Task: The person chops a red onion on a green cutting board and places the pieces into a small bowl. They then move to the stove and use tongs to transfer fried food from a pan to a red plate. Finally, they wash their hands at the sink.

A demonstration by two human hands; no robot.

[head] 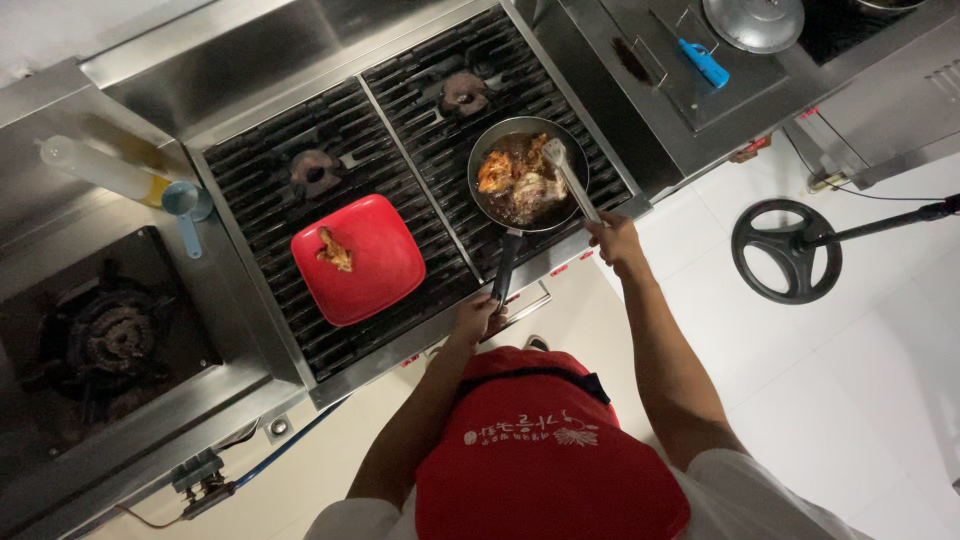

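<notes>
A steel commercial range with black cast-iron grates (420,110) fills the kitchen view. On its right burner sits a round dark frying pan (528,205) of browned, saucy meat. The left hand (475,318) is closed around the pan's long black handle (the sensible hold; a loaded pan is probably heavy). The right hand (615,240) grips metal tongs (570,175) reaching into the food, which looks soft and slippery. A red square plate (372,290) with one piece lies beside.

Red square plate (357,260); dark pan (527,173), seemingly brown sauce; red apron (545,460); blue scoop (187,208).
</notes>
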